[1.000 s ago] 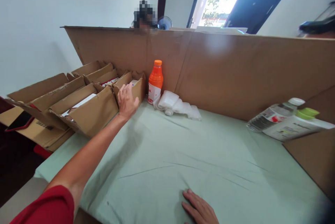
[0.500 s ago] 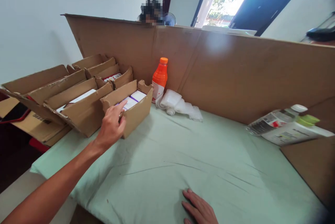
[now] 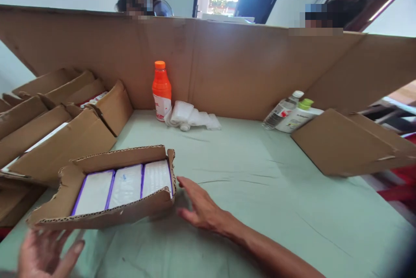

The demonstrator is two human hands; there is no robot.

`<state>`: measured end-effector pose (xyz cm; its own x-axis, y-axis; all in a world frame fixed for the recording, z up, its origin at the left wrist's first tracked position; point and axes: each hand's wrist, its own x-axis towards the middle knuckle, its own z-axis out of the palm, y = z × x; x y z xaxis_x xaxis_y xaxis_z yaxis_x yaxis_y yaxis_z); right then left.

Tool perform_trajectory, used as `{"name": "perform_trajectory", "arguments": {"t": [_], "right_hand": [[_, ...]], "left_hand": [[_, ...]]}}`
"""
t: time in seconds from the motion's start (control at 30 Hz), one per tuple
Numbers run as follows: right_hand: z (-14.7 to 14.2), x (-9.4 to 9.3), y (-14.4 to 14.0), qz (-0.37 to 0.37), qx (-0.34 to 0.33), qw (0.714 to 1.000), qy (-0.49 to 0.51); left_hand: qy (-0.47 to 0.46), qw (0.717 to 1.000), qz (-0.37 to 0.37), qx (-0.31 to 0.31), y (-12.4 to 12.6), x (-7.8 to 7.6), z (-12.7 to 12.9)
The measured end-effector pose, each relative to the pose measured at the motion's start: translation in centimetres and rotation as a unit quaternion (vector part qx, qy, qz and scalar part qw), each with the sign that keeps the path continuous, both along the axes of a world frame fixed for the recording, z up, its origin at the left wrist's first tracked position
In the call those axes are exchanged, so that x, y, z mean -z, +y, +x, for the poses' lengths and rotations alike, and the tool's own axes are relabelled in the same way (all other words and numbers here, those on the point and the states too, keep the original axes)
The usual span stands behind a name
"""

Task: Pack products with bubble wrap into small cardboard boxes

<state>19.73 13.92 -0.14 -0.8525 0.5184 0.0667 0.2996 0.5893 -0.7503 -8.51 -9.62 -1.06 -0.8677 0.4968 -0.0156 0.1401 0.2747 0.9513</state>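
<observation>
An open-topped cardboard box (image 3: 130, 215) lies slightly askew at the front left of the green cloth. In it sit three white packs with purple edges (image 3: 125, 185), side by side. My left hand (image 3: 45, 252) is at the box's near left corner, thumb and fingers spread, slightly blurred; whether its fingertips touch the cardboard I cannot tell. At the right end, my right hand (image 3: 201, 206) has its fingers stretched toward the box wall, thumb apart, and nothing in its grasp.
More cardboard boxes (image 3: 74, 139) crowd the left side. Along the cardboard partition (image 3: 227, 74) stand an orange bottle (image 3: 161, 89), a roll of clear plastic (image 3: 186, 115), a clear bottle (image 3: 282, 111) and a white bottle (image 3: 297, 120). Another cardboard box (image 3: 344, 146) is at right. Two people's heads show beyond.
The box with the white packs has come away from the other boxes, toward me. My left hand has moved to its near left corner, my right hand to its right end. The view has turned right.
</observation>
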Motion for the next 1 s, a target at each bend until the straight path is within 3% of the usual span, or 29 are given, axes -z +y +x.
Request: {"name": "perform_trajectory", "arguments": {"t": [0.07,0.17,0.27,0.4,0.53,0.6,0.7,0.77,0.83,0.93,1.0], "right_hand": [[-1.8,-0.2,-0.4,-0.014,-0.03,0.999,0.024],[-2.0,0.1,-0.5,-0.034,-0.013,0.998,0.057],[-0.1,0.9,0.8,-0.051,0.058,0.993,0.09],[2.5,1.3,4.4,-0.048,0.199,0.974,0.099],[4.0,1.0,7.6,-0.044,0.281,0.956,0.071],[4.8,0.8,8.8,-0.036,0.285,0.955,0.079],[6.7,0.5,11.0,-0.012,0.228,0.97,0.082],[7.9,0.1,13.4,0.025,0.197,0.977,0.071],[8.4,-0.3,16.7,0.082,0.21,0.973,0.05],[7.0,-0.7,22.1,0.179,0.242,0.954,0.003],[4.9,-0.8,25.2,0.222,0.225,0.948,-0.032]], "left_hand": [[-0.069,0.997,0.008,-0.018,1.1,0.4,1.8],[-0.095,0.995,0.017,0.008,3.6,0.9,2.9],[-0.087,0.991,0.051,0.083,7.8,1.3,2.5],[-0.084,0.97,0.09,0.208,15.5,1.7,3.2],[-0.05,0.959,0.115,0.254,21.3,2.2,5.8],[-0.031,0.964,0.105,0.244,22.4,2.9,6.8],[-0.026,0.971,0.107,0.212,22.3,4.4,7.2],[-0.036,0.972,0.123,0.199,21.9,5.2,7.0],[-0.044,0.973,0.125,0.191,21.7,5.6,6.7],[-0.056,0.977,0.116,0.172,21.6,5.8,6.6],[-0.074,0.978,0.109,0.162,21.6,6.1,6.7]]}}
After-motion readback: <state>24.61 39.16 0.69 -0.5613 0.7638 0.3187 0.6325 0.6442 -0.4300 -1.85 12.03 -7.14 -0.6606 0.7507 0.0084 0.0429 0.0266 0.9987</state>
